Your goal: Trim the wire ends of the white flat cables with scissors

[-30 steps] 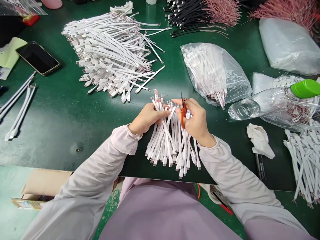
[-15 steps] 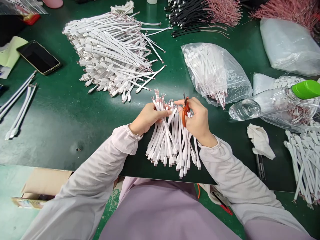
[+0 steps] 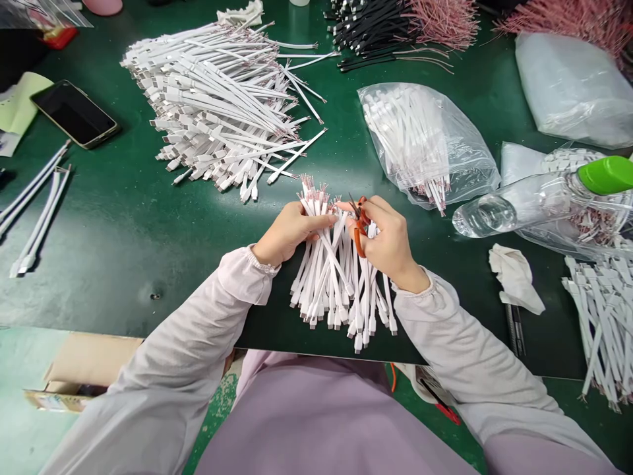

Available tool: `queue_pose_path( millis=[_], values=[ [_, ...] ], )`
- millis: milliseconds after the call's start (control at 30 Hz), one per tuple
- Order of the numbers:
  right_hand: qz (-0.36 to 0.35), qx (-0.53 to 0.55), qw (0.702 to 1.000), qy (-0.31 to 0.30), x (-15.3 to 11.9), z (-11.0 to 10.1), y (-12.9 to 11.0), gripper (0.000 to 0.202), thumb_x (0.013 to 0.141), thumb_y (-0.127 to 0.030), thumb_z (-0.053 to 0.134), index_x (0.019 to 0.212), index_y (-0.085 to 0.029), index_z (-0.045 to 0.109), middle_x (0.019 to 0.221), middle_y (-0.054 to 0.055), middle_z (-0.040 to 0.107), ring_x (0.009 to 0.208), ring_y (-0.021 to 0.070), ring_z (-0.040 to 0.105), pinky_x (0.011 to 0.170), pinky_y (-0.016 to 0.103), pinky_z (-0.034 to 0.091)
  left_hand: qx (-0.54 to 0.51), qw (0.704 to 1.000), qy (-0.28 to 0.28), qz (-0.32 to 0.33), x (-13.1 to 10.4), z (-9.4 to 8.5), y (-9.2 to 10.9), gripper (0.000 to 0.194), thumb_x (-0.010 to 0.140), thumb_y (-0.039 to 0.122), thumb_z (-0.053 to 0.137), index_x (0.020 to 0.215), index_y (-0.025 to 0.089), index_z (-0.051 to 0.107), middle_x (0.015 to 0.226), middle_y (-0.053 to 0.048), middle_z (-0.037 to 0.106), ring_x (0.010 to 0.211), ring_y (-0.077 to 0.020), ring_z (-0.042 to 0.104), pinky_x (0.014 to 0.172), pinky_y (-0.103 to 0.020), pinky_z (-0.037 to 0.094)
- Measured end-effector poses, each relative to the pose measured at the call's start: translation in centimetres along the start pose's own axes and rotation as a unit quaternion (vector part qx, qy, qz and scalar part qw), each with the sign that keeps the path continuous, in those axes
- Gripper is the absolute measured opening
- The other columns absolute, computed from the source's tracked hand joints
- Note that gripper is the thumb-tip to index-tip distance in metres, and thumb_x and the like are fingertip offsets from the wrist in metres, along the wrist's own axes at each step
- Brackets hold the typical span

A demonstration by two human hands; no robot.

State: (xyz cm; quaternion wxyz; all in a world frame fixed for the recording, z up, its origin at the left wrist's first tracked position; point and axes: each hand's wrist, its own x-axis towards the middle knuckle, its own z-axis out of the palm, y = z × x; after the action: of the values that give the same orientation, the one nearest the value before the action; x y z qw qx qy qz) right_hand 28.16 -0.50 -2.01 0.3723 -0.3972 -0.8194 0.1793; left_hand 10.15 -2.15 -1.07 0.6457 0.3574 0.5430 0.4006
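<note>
A bundle of short white flat cables (image 3: 336, 277) with bare pink wire ends lies fanned out on the green table (image 3: 128, 224) near its front edge. My left hand (image 3: 287, 232) grips the upper left part of the bundle. My right hand (image 3: 388, 241) holds small orange-handled scissors (image 3: 359, 227), their tip pointing up-left at the cables' wire ends, and also rests on the bundle's right side.
A big heap of white cables (image 3: 222, 112) lies behind. A plastic bag of cables (image 3: 425, 142), a bottle with a green cap (image 3: 539, 198), a crumpled tissue (image 3: 514, 277) and more cables (image 3: 598, 323) are on the right. A phone (image 3: 74, 113) lies far left.
The scissors tilted from pointing straight up to pointing up-left toward the wire ends. The bundle shifted slightly in my left hand.
</note>
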Motion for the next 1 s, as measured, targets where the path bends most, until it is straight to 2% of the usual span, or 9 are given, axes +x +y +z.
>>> queue_pose_path(
  millis=[133, 267, 567, 767, 867, 1000],
  values=[
    [0.007, -0.006, 1.000, 0.002, 0.00, 0.00, 0.10, 0.018, 0.087, -0.021, 0.055, 0.095, -0.021, 0.070, 0.077, 0.004, 0.056, 0.063, 0.0180, 0.051, 0.063, 0.034, 0.048, -0.011, 1.000, -0.008, 0.012, -0.03, -0.07, -0.01, 0.018, 0.071, 0.023, 0.079, 0.076, 0.014, 0.065, 0.071, 0.000, 0.058, 0.059, -0.0066, 0.050, 0.053, -0.020, 0.037],
    [0.021, -0.002, 1.000, 0.012, 0.01, -0.03, 0.08, 0.022, 0.087, -0.019, 0.055, 0.102, -0.021, 0.071, 0.075, 0.003, 0.054, 0.066, 0.0186, 0.052, 0.066, 0.035, 0.048, -0.033, 0.999, -0.011, 0.011, 0.00, -0.16, -0.09, 0.022, 0.069, 0.024, 0.081, 0.080, 0.014, 0.065, 0.078, -0.001, 0.061, 0.064, -0.0072, 0.052, 0.054, -0.019, 0.040],
    [0.027, 0.005, 1.000, 0.007, 0.73, 0.04, -0.19, 0.026, 0.087, -0.020, 0.055, 0.108, -0.021, 0.070, 0.074, 0.002, 0.051, 0.070, 0.0190, 0.053, 0.070, 0.035, 0.050, -0.008, 1.000, 0.007, 0.017, 0.16, 0.20, -0.30, 0.017, 0.071, 0.022, 0.076, 0.080, 0.013, 0.065, 0.075, -0.002, 0.062, 0.060, -0.0076, 0.052, 0.051, -0.020, 0.040],
    [0.013, -0.038, 0.998, 0.052, 0.60, -0.16, -0.18, 0.027, 0.087, -0.017, 0.053, 0.106, -0.019, 0.073, 0.073, 0.002, 0.053, 0.065, 0.0188, 0.052, 0.067, 0.036, 0.049, -0.016, 1.000, 0.016, 0.014, 0.21, 0.27, -0.40, 0.018, 0.071, 0.022, 0.078, 0.078, 0.013, 0.064, 0.074, -0.001, 0.061, 0.060, -0.0075, 0.053, 0.051, -0.019, 0.041],
    [0.031, -0.036, 0.997, 0.059, 0.52, -0.38, -0.13, 0.024, 0.089, -0.020, 0.053, 0.103, -0.020, 0.073, 0.076, 0.004, 0.056, 0.071, 0.0203, 0.056, 0.071, 0.037, 0.050, -0.027, 0.999, 0.011, 0.017, 0.25, 0.20, -0.44, 0.020, 0.071, 0.023, 0.079, 0.076, 0.013, 0.063, 0.074, 0.000, 0.060, 0.061, -0.0073, 0.053, 0.050, -0.018, 0.041],
    [0.081, -0.001, 0.996, 0.044, 0.50, -0.40, -0.10, 0.025, 0.091, -0.025, 0.053, 0.109, -0.025, 0.070, 0.078, 0.003, 0.058, 0.075, 0.0199, 0.058, 0.074, 0.036, 0.051, -0.028, 0.999, 0.006, 0.026, 0.26, 0.19, -0.45, 0.020, 0.071, 0.023, 0.079, 0.077, 0.013, 0.063, 0.073, 0.000, 0.060, 0.060, -0.0071, 0.052, 0.048, -0.018, 0.040]
  ],
)
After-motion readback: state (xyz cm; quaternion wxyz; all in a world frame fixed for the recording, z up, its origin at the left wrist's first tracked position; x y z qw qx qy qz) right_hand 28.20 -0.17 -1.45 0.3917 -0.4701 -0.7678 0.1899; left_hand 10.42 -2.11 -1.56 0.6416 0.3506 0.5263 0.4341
